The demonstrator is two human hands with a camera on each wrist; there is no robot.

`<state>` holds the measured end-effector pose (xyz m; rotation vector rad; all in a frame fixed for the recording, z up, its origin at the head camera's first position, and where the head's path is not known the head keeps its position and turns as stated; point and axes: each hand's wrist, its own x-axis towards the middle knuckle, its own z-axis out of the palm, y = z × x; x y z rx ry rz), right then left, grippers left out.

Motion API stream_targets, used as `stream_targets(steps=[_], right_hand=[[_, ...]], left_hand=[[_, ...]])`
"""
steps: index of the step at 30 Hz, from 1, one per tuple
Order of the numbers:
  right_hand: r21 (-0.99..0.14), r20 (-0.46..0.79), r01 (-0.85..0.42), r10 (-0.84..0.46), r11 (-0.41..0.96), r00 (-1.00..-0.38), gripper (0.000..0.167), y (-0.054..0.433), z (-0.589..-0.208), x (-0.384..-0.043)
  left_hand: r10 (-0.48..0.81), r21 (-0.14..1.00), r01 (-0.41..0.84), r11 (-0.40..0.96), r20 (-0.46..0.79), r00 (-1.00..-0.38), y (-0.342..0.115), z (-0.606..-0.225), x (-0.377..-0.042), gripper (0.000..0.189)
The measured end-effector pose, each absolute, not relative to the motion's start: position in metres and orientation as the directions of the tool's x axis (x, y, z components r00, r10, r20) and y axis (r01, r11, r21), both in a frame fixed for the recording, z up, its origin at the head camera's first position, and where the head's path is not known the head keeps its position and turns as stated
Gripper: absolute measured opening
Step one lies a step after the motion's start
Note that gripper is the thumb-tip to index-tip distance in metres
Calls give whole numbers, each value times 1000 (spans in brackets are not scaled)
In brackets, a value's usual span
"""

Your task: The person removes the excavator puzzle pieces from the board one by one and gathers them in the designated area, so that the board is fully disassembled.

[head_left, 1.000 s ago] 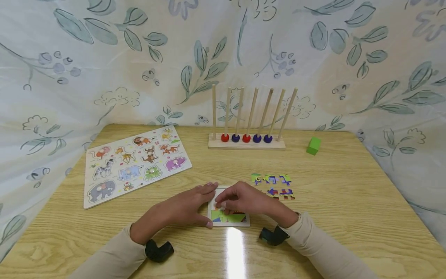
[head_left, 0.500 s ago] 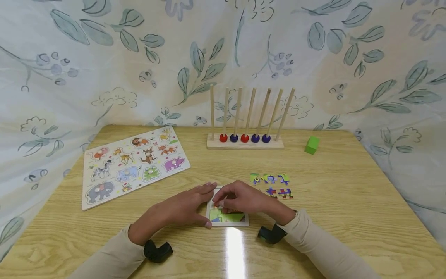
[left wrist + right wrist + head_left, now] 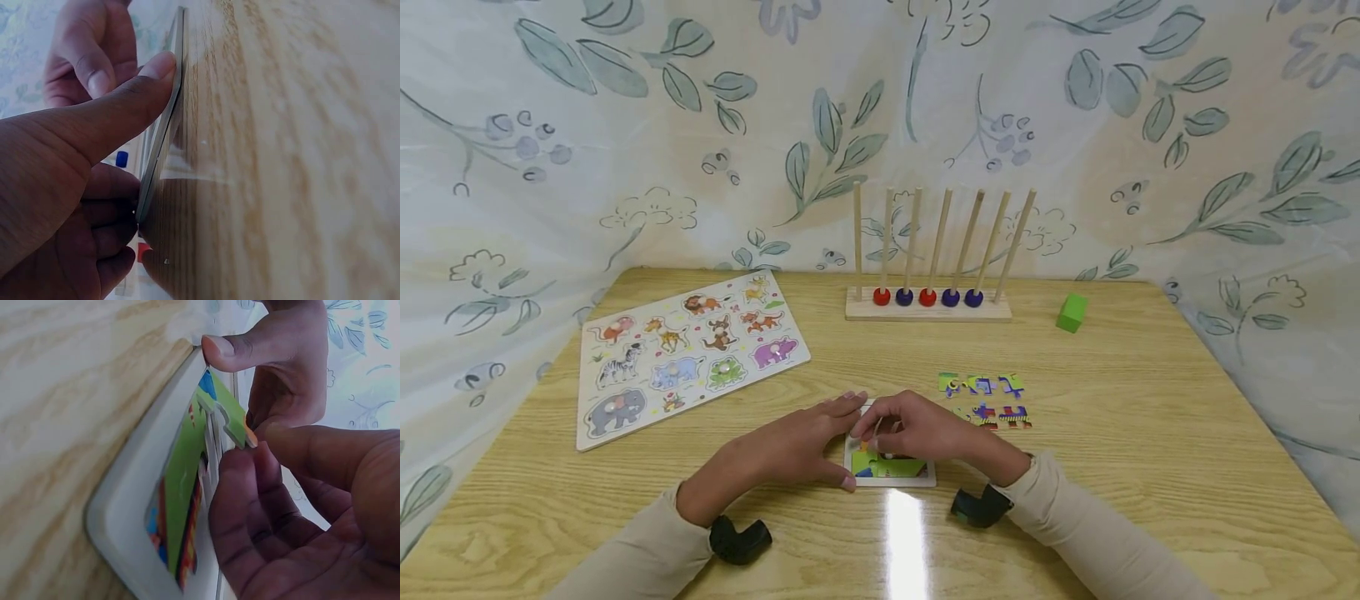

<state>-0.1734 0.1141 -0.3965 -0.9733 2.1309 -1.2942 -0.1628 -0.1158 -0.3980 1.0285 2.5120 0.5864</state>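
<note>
A small white-framed jigsaw tray [image 3: 895, 482] lies on the table in front of me. My left hand [image 3: 797, 442] holds it along its left side, with the thumb at the near corner and the fingers by the far one. Over the tray, my right hand [image 3: 917, 425] pinches a green jigsaw piece [image 3: 230, 415] with an orange end. In the right wrist view that piece tilts up out of the tray, near the left thumb. Another green piece [image 3: 184, 456] lies in the frame. My right hand covers much of the tray in the head view.
Several loose jigsaw pieces [image 3: 981, 385] lie just beyond my right wrist. An animal peg puzzle board [image 3: 700, 392] sits at the left. At the back stand a wooden peg rack [image 3: 928, 312] with red and blue beads and, further right, a green block [image 3: 1072, 312].
My right fingertips have shifted slightly left over the tray, still on the piece. The left hand keeps its place on the tray.
</note>
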Motion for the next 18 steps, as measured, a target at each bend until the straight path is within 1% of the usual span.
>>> stream_targets(steps=[5, 9, 14, 18], right_hand=[[-903, -27, -315, -770, 292, -637, 19, 112, -397, -173], [-907, -53, -296, -777, 300, -628, 17, 112, -396, -173], [-876, -65, -335, -773, 347, -631, 15, 112, -396, -172], [-871, -53, -350, -773, 346, -632, 14, 113, -397, -170]], left_hand=[[730, 501, 582, 640, -160, -665, -116, -398, -163, 90], [730, 500, 583, 641, -162, -664, -116, -398, -163, 91], [732, 499, 584, 640, -166, -661, -115, -397, -163, 93], [728, 498, 579, 646, -173, -664, -114, -396, -163, 93]])
